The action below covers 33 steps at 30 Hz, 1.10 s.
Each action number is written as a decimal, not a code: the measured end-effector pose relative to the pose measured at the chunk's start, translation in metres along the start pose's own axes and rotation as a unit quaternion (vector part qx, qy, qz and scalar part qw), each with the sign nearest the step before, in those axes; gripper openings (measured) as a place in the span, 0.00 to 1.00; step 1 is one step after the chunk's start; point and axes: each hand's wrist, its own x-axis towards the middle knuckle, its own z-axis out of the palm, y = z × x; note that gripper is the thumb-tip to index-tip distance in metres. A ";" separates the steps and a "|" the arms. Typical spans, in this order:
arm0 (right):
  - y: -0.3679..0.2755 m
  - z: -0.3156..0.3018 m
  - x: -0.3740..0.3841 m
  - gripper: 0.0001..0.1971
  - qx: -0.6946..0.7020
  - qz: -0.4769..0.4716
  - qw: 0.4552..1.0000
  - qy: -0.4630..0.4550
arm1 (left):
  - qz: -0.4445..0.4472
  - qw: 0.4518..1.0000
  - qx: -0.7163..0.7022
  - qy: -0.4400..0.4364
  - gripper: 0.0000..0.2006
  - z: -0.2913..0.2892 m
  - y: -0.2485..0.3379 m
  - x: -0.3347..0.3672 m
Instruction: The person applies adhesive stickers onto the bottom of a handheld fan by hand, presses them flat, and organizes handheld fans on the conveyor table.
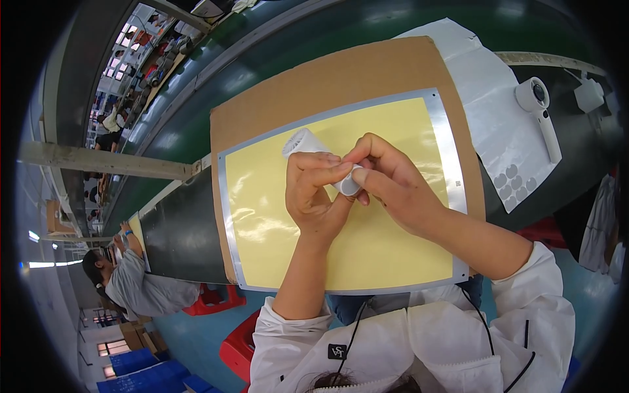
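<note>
While both hands meet above the middle of the yellow work mat [393,249], the left hand [316,196] wraps its fingers around a small white ribbed plastic cylinder [305,141] and the right hand [386,178] pinches its near end – likely pressing a small part on. Best held steady and pressed squarely – a second white handheld device [541,111] lies near the bench's right edge

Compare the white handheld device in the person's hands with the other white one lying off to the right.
The held device is gripped by both the left hand and the right hand above the yellow mat; the lying device rests untouched on the white sheet. The held one is mostly covered by fingers, only its ribbed end showing; the lying one shows its round head and whole handle. Both are white plastic.
</note>
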 end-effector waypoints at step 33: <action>-0.008 -0.002 0.003 0.05 -0.033 -0.011 0.999 -0.011 | -0.021 0.999 0.022 -0.019 0.19 -0.001 0.005 0.010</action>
